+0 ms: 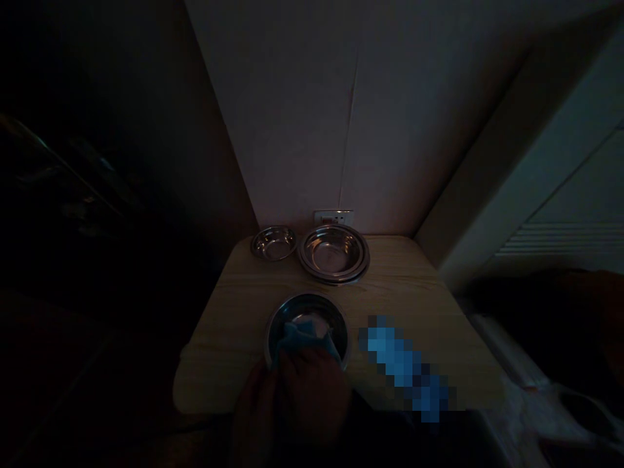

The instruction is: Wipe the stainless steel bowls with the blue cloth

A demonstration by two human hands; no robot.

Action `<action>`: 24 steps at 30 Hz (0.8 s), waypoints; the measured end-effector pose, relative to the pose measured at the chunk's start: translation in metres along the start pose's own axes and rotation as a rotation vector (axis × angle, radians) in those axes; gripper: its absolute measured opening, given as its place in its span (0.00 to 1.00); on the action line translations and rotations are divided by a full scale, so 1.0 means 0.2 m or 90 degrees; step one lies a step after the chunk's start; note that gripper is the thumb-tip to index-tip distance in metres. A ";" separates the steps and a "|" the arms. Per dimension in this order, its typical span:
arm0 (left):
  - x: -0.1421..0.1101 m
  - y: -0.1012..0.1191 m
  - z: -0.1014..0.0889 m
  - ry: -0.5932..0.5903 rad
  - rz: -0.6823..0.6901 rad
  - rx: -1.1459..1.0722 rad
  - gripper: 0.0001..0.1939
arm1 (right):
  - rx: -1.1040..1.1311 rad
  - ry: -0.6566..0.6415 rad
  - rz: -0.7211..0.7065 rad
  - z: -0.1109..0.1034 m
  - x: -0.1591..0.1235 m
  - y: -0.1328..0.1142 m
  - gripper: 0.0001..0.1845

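A steel bowl (pixel 344 325) stands near the front of the small wooden table. Inside it lies a blue cloth (pixel 306 333), bunched up, with my right hand (pixel 314 390) closed on its near side. My left hand (pixel 257 396) is at the bowl's near left rim, fingers bent around the edge. Dim light blurs the fingers of both hands, and the bowl's near side is hidden behind them.
At the back of the wooden table (pixel 229 325) are a small steel bowl (pixel 273 246) and a stack of larger steel bowls (pixel 334 252). A wall socket (pixel 334 217) sits behind them. A pixelated blue object (pixel 400 361) lies at right.
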State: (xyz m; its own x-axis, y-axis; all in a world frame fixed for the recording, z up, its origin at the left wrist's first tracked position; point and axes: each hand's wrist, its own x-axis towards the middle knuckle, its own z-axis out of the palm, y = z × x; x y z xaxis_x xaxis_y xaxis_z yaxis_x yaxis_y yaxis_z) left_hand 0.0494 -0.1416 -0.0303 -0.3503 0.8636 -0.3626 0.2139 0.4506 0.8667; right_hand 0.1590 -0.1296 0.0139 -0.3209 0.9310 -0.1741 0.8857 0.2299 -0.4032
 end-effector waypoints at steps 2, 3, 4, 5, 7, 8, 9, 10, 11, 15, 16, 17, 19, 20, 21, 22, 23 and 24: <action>-0.01 0.02 0.00 -0.015 -0.012 -0.010 0.20 | 0.003 0.022 -0.017 0.01 -0.03 0.03 0.21; -0.01 0.02 0.00 -0.015 -0.018 -0.014 0.21 | 0.004 0.034 -0.027 0.02 -0.04 0.04 0.20; -0.01 0.01 0.01 -0.011 -0.023 -0.016 0.21 | 0.002 0.041 -0.036 0.02 -0.05 0.05 0.20; -0.01 0.00 0.01 -0.001 -0.030 -0.015 0.21 | -0.001 0.041 -0.039 0.02 -0.05 0.05 0.19; 0.00 -0.05 0.02 0.010 -0.031 -0.012 0.21 | -0.010 0.033 -0.020 0.02 -0.04 0.03 0.17; 0.01 -0.07 0.01 0.003 -0.025 -0.007 0.20 | -0.013 0.030 0.001 0.02 -0.03 0.01 0.16; 0.01 -0.09 0.01 0.003 -0.013 -0.002 0.18 | -0.014 0.029 0.023 0.02 -0.02 0.00 0.16; 0.02 -0.10 0.01 0.004 -0.007 0.007 0.17 | -0.012 0.030 0.040 0.02 -0.01 -0.01 0.15; 0.02 -0.10 0.00 0.007 -0.004 0.016 0.16 | -0.009 0.033 0.051 0.02 0.00 -0.02 0.15; 0.00 -0.01 -0.01 0.004 -0.055 0.026 0.19 | -0.007 0.050 0.000 0.04 -0.03 0.02 0.16; -0.01 0.01 -0.01 0.001 -0.073 0.021 0.21 | -0.012 0.056 -0.020 0.04 -0.04 0.03 0.17; -0.01 0.02 0.00 0.000 -0.075 0.016 0.22 | -0.017 0.059 -0.037 0.04 -0.05 0.05 0.18; -0.01 0.02 0.01 -0.007 -0.056 0.006 0.22 | -0.024 0.054 -0.047 0.04 -0.06 0.06 0.18; -0.01 0.01 0.01 -0.008 -0.039 0.001 0.21 | -0.024 0.050 -0.042 0.04 -0.06 0.06 0.18; 0.00 -0.01 0.01 -0.008 -0.027 -0.004 0.20 | -0.022 0.047 -0.031 0.04 -0.05 0.05 0.17; 0.01 -0.04 0.02 -0.004 -0.018 -0.007 0.19 | -0.019 0.048 -0.020 0.04 -0.04 0.04 0.16; 0.01 -0.05 0.02 -0.003 -0.017 -0.005 0.18 | -0.015 0.053 -0.008 0.04 -0.03 0.03 0.16; 0.01 -0.07 0.02 -0.005 -0.019 -0.001 0.18 | -0.010 0.055 0.004 0.04 -0.02 0.01 0.16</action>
State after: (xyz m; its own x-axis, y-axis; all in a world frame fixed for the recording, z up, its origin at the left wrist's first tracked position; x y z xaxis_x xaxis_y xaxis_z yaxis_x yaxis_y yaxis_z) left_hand 0.0487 -0.1445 -0.0444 -0.3488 0.8514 -0.3917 0.2024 0.4766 0.8555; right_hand 0.1592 -0.1343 0.0063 -0.2864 0.9531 -0.0984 0.8931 0.2283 -0.3876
